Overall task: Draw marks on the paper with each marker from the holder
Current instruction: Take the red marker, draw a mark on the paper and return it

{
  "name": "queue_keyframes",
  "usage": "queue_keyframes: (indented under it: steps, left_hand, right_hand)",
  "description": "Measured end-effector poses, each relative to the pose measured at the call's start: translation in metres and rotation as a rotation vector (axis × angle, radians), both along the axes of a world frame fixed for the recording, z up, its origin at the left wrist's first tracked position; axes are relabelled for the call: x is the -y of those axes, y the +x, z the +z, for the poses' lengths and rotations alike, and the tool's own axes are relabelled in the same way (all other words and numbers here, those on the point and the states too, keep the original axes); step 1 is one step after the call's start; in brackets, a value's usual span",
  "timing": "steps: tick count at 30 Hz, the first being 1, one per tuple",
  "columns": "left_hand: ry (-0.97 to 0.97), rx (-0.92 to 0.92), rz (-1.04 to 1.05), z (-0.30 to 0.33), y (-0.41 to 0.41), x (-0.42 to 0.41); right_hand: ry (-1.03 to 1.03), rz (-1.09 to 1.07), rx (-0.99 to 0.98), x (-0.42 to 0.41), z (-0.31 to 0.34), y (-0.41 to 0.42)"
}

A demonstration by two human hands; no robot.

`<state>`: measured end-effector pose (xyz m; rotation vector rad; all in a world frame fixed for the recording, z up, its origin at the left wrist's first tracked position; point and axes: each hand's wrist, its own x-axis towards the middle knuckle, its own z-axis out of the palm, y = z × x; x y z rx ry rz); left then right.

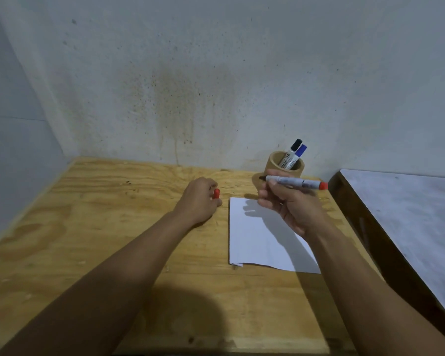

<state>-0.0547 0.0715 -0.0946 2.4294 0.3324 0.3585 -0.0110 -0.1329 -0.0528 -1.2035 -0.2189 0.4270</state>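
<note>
My right hand holds an uncapped red marker level above the top edge of the white paper, tip pointing left, red end to the right. My left hand rests on the wooden table left of the paper, fingers closed around the red cap. Behind my right hand stands a round wooden holder with a black-capped marker and a blue-capped marker leaning in it. The paper shows no marks where visible; my right forearm covers its right edge.
The plywood table runs to a stained wall at the back and a wall on the left. A second table with a pale top stands to the right, across a dark gap.
</note>
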Motion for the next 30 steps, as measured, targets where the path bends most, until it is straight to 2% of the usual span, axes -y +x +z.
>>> queue_keyframes:
  steps: [2, 4, 6, 9, 11, 16, 19, 30]
  left_hand:
    - [-0.018, 0.075, 0.042, -0.003, -0.006, 0.002]
    - [0.021, 0.237, 0.064, -0.003, -0.017, 0.008]
    - [0.063, 0.338, -0.016, -0.005, -0.028, 0.016]
    - [0.113, 0.265, -0.186, -0.013, -0.039, 0.022]
    - [0.201, 0.204, -0.219, -0.020, -0.040, 0.022]
    - [0.271, 0.170, -0.205, -0.028, -0.039, 0.022]
    - [0.310, 0.172, -0.212, -0.032, -0.039, 0.022]
    - [0.315, 0.179, -0.202, -0.033, -0.039, 0.022]
  right_hand:
    - [-0.111, -0.057, 0.070, -0.008, -0.006, 0.001]
    - [-0.178, -0.086, 0.122, -0.018, -0.011, 0.001]
    - [-0.203, -0.102, 0.144, -0.028, -0.017, 0.001]
    - [-0.255, -0.124, 0.170, -0.041, -0.024, 0.002]
    - [-0.294, -0.139, 0.206, -0.045, -0.029, 0.002]
    - [-0.263, -0.093, 0.195, -0.048, -0.036, -0.003]
    - [-0.325, -0.099, 0.239, -0.049, -0.038, -0.001]
    - [-0.316, -0.131, 0.305, -0.049, -0.045, 0.002]
